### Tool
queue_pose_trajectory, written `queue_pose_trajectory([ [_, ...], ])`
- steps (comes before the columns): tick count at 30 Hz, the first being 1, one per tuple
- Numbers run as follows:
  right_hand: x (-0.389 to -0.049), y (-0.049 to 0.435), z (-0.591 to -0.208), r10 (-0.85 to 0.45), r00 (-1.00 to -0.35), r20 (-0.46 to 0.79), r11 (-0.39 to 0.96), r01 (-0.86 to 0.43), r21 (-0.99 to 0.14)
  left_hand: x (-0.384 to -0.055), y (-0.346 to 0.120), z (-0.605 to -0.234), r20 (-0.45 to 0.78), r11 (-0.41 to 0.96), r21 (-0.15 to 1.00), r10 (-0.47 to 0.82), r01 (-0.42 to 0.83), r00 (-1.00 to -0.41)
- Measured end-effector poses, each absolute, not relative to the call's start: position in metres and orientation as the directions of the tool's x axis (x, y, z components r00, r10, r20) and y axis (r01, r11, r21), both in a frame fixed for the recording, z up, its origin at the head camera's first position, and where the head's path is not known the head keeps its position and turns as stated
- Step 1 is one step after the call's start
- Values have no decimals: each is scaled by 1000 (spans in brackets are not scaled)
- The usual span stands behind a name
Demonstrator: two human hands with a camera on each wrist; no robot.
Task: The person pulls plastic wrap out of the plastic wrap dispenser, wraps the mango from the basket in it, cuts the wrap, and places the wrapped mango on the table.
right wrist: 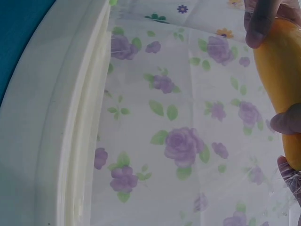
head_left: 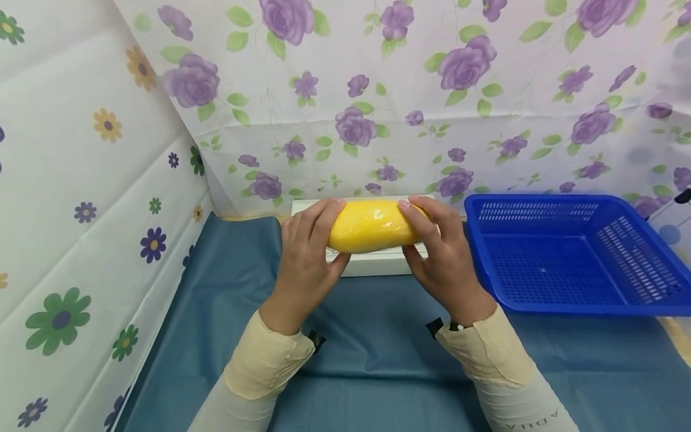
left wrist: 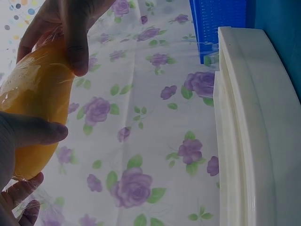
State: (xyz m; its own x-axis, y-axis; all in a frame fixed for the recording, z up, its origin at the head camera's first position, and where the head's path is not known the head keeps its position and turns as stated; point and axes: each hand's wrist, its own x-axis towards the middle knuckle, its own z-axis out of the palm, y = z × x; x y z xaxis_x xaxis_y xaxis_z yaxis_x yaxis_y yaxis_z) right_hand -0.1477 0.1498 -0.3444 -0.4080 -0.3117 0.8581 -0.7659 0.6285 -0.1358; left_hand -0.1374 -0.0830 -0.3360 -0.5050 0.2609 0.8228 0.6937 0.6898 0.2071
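From the head, the left hand (head_left: 309,258) and right hand (head_left: 448,258) each grip one end of the yellow fruit (head_left: 375,227), its long axis running between them, neither hand nearer, with the blue basket (head_left: 550,270) beyond the right grip. The left wrist view shows thumbs and fingers pinching it, well apart from the white box (left wrist: 258,127) below; the right wrist view shows clear film (right wrist: 292,173) bunched at its near end.

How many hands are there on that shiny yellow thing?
2: the left hand grips the yellow object at its left end in the head view, and the right hand grips its right end. No other hands show.
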Motion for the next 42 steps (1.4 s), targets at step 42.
queue_pose_trajectory([
  [42, -139, 152, -312, -324, -350, 879, 621, -780, -82, -130, -86, -306, 850, 665, 150, 291, 731, -439],
])
